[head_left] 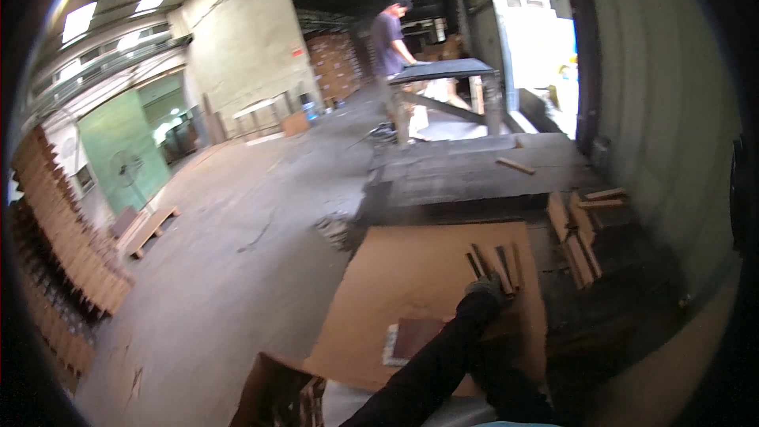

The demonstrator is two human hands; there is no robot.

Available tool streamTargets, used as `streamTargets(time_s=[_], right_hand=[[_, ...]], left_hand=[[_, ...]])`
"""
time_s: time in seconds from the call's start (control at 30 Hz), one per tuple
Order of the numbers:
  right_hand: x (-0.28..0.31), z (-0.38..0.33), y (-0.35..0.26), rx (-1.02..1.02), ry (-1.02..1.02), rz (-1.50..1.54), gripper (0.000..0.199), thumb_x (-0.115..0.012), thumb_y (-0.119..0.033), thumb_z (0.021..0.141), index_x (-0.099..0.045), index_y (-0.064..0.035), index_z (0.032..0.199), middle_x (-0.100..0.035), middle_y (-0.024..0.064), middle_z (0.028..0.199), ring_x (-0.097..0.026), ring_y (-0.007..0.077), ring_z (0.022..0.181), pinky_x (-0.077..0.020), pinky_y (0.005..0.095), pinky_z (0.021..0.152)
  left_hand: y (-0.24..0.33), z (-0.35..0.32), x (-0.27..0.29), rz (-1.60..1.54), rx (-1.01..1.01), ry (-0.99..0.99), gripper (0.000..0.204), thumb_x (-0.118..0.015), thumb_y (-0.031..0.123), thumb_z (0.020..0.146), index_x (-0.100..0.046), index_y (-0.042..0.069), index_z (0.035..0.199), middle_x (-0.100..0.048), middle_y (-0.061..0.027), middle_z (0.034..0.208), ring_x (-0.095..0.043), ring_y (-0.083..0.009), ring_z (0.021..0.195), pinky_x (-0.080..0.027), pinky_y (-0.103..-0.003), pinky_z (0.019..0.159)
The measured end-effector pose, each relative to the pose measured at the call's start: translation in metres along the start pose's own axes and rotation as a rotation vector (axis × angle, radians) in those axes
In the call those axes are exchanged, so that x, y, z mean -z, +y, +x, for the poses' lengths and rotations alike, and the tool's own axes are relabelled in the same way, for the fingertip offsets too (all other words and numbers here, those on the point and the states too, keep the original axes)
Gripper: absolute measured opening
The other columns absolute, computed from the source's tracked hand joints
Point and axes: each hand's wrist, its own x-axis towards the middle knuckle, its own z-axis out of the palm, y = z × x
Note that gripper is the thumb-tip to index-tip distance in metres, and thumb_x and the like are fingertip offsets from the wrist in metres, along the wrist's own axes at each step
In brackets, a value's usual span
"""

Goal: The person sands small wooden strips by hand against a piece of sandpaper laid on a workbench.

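Observation:
My left hand (485,288), in a grey glove, reaches across a brown board (411,261) lying on the work surface. It touches or nearly touches the near ends of several narrow strips (504,259), some dark-edged; its fingers are too small and blurred to read. My right forearm (510,387), in a dark sleeve, comes up from the lower edge and passes behind the left one, which hides the right hand. Beside the left forearm lies a reddish-brown rectangular piece (416,335) with a pale speckled piece (390,346) at its left edge.
More wooden strips (575,241) lie piled to the right, beside a corrugated wall (660,103). A loose strip (515,166) rests on the dark surface beyond. Farther off, a person (387,43) stands at a table (443,69). An open carton (273,391) stands at lower left.

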Motion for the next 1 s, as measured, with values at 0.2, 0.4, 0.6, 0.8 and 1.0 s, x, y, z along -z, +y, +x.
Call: streamTargets(time_s=[0.2,0.4,0.6,0.8,1.0], right_hand=[[-0.002,-0.019,0.006,-0.011,-0.013,0.003,0.033,-0.067,-0.036,0.079,-0.066,-0.0081,0.096,-0.063,0.0161,0.095,-0.06,0.0328,0.089,-0.0496,0.0435,0.077],[0.026,0.001,0.014,-0.028,0.037,-0.051,0.033,-0.066,-0.037,0.079,-0.065,-0.0082,0.096,-0.063,0.0167,0.095,-0.06,0.0338,0.09,-0.049,0.0445,0.078],[0.009,-0.006,0.022,-0.074,0.015,-0.01,0.034,-0.064,-0.038,0.08,-0.065,-0.0083,0.095,-0.063,0.0173,0.095,-0.06,0.0348,0.091,-0.0484,0.0455,0.079],[0.008,-0.004,0.009,-0.001,0.029,0.059,0.034,-0.062,-0.039,0.082,-0.062,-0.0141,0.105,-0.063,0.0165,0.091,-0.06,0.0353,0.088,-0.0486,0.047,0.076],[0.015,-0.013,0.019,-0.031,0.052,0.051,0.034,-0.065,-0.037,0.08,-0.063,-0.0147,0.105,-0.063,0.0144,0.085,-0.06,0.0345,0.086,-0.0485,0.0464,0.077]], left_hand=[[0.027,0.043,-0.02,-0.244,0.164,-0.025,0.079,-0.063,0.034,0.082,-0.023,0.006,0.144,-0.052,-0.022,0.125,-0.06,-0.0335,0.101,-0.05,-0.046,0.083],[0.025,0.039,0.042,-0.056,0.113,0.029,0.077,-0.068,0.028,0.075,-0.031,0.011,0.139,-0.05,-0.0234,0.123,-0.056,-0.0372,0.108,-0.05,-0.045,0.085],[-0.099,-0.065,0.057,0.136,0.097,0.128,0.046,-0.065,0.019,0.069,-0.056,0.013,0.115,-0.055,-0.0228,0.108,-0.059,-0.0392,0.097,-0.049,-0.047,0.083],[-0.158,-0.191,0.066,0.025,0.271,0.068,0.031,-0.062,0.025,0.076,-0.062,0.011,0.103,-0.063,-0.0156,0.091,-0.06,-0.0341,0.092,-0.048,-0.043,0.082],[-0.143,-0.235,0.019,0.037,0.171,0.047,0.035,-0.06,0.031,0.082,-0.06,0.01,0.11,-0.063,-0.0156,0.083,-0.062,-0.0356,0.081,-0.048,-0.044,0.074]])
